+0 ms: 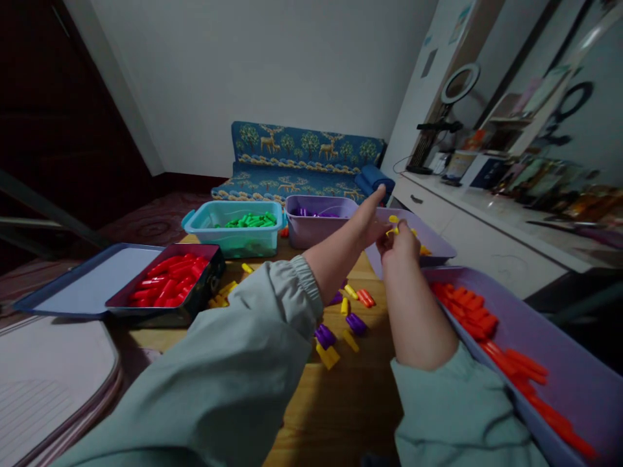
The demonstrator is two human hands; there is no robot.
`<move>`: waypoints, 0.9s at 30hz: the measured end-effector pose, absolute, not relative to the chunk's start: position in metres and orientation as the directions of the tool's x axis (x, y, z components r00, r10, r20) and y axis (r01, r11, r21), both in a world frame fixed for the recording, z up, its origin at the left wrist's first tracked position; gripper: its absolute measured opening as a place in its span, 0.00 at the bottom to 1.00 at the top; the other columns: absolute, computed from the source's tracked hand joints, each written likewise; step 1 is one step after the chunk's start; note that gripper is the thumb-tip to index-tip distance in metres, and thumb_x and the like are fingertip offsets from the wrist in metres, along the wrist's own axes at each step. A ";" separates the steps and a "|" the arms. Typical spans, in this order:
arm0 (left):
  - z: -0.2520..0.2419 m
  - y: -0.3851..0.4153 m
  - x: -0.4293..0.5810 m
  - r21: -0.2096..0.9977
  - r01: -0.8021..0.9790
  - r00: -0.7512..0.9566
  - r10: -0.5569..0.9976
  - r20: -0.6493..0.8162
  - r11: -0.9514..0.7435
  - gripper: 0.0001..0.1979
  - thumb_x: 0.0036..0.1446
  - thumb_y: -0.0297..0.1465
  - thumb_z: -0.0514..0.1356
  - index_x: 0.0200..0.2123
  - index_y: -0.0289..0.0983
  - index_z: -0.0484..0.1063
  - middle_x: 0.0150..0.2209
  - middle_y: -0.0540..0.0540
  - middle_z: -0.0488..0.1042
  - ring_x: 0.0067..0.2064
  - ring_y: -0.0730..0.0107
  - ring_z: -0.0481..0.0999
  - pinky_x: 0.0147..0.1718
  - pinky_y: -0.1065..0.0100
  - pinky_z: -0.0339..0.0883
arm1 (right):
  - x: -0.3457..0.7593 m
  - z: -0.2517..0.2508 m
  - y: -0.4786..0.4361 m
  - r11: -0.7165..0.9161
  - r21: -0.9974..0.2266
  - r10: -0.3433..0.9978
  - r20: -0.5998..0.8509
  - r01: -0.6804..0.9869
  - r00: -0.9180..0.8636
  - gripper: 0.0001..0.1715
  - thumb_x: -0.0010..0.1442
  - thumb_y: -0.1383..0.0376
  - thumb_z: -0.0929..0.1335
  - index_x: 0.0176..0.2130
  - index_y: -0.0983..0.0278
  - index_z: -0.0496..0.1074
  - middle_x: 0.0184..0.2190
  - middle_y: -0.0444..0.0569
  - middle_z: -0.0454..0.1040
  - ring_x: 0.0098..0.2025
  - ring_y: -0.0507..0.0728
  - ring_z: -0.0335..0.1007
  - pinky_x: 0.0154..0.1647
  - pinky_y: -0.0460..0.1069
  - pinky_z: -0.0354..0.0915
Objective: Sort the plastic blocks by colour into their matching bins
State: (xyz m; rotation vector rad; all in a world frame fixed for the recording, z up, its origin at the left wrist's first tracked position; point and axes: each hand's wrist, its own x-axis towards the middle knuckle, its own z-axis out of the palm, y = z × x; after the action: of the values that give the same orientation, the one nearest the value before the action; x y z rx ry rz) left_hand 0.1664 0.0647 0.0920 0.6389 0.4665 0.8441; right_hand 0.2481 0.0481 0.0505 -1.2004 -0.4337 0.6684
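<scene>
Both my hands reach over the far purple bin (440, 245), which has yellow-orange pieces in it. My right hand (402, 243) is closed around several small yellow pieces (393, 220) at the bin's near side. My left hand (374, 217) is just beside it, thumb raised; its other fingers are mostly hidden. On the wooden table (341, 405) below my forearms lie loose purple pieces (357, 323), yellow pieces (350, 340) and an orange piece (365, 298). More yellow pieces (221, 295) lie left of my left sleeve.
A dark case (214, 275) holds red pieces. Behind stand a teal bin (233, 243) of green pieces and a purple bin (311, 227) of purple ones. A long bin (574, 350) with orange-red pieces is at right. A patterned sofa (302, 155) stands beyond.
</scene>
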 end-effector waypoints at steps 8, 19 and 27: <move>0.033 0.043 0.056 0.916 -0.373 0.408 0.913 0.017 0.149 0.16 0.51 0.33 0.64 0.44 0.34 0.73 0.42 0.40 0.75 0.38 0.67 0.77 0.41 0.65 0.68 | 0.215 0.012 0.009 0.215 -0.961 0.798 0.071 -0.173 0.598 0.17 0.46 0.61 0.69 0.38 0.63 0.70 0.36 0.46 0.75 0.30 0.49 0.71 0.26 0.42 0.61; -0.008 -0.021 -0.107 0.420 0.871 0.220 0.967 0.125 -0.253 0.20 0.55 0.31 0.54 0.50 0.35 0.72 0.48 0.39 0.76 0.48 0.57 0.75 0.48 0.62 0.65 | 0.163 -0.054 -0.007 0.110 -0.942 0.982 0.153 0.316 0.113 0.13 0.48 0.64 0.68 0.35 0.67 0.74 0.34 0.51 0.77 0.35 0.56 0.73 0.38 0.50 0.67; -0.061 -0.038 -0.100 0.211 0.957 0.173 0.976 0.129 -0.198 0.26 0.59 0.37 0.53 0.60 0.37 0.61 0.61 0.33 0.59 0.64 0.49 0.57 0.58 0.52 0.55 | 0.139 -0.056 -0.026 0.296 -0.502 0.946 0.272 0.813 -0.177 0.26 0.51 0.60 0.71 0.50 0.63 0.72 0.53 0.53 0.71 0.56 0.62 0.62 0.59 0.57 0.55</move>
State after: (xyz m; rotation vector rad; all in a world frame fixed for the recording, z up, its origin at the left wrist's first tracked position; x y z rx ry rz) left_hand -0.1001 -0.0382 -0.0612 2.3423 1.9359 0.3608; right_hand 0.1394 -0.0260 -0.0558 -1.5618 -2.0376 0.3277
